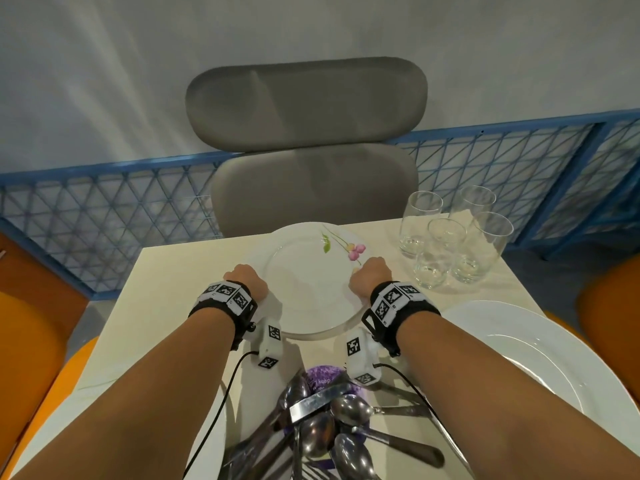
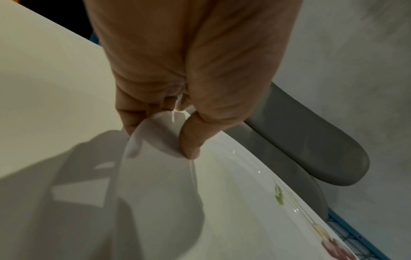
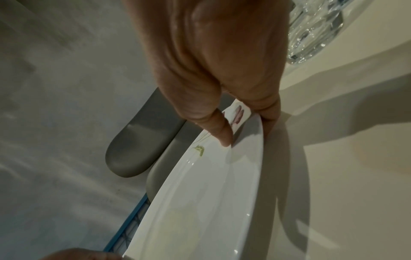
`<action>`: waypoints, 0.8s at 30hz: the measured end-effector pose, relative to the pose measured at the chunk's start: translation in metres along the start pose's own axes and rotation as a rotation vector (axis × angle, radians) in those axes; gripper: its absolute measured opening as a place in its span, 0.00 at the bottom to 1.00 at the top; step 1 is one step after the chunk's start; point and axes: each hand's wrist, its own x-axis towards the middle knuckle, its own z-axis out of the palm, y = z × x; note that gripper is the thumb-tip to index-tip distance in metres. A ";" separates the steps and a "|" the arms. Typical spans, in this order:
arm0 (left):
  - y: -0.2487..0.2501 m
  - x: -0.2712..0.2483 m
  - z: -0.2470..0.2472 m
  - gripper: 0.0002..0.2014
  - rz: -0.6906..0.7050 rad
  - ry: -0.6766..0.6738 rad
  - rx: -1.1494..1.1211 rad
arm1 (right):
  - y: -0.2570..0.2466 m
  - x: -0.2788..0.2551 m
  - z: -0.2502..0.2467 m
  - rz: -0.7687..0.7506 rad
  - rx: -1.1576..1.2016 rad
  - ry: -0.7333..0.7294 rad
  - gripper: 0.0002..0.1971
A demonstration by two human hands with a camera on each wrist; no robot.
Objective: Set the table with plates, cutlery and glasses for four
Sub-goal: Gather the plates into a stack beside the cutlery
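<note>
A white plate [image 1: 304,282] with a pink flower print is at the far side of the cream table [image 1: 166,292], in front of a grey chair. My left hand [image 1: 246,277] grips its left rim, thumb on top and fingers beneath [image 2: 191,140]. My right hand [image 1: 369,277] grips the right rim the same way [image 3: 224,133]. The plate [image 2: 233,202] [image 3: 211,193] seems slightly above the table. Several clear glasses [image 1: 450,237] stand at the far right. A purple holder [image 1: 322,379] full of spoons and other cutlery [image 1: 332,427] sits near me.
A large plain white plate [image 1: 540,362] lies at the right edge. Another white plate edge [image 1: 104,403] shows under my left arm. A grey chair [image 1: 308,143] faces the far side, orange chairs [image 1: 31,341] flank the table, and a blue mesh fence [image 1: 114,209] runs behind.
</note>
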 end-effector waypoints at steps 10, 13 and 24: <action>-0.020 -0.021 -0.009 0.20 -0.028 0.009 -0.179 | 0.009 -0.026 0.007 0.020 0.157 0.007 0.25; -0.027 -0.036 -0.022 0.21 -0.009 0.022 -0.214 | 0.016 -0.041 0.004 0.002 0.228 -0.009 0.26; -0.025 -0.138 -0.019 0.16 0.147 -0.158 -0.416 | 0.110 -0.116 -0.049 0.057 0.376 -0.065 0.23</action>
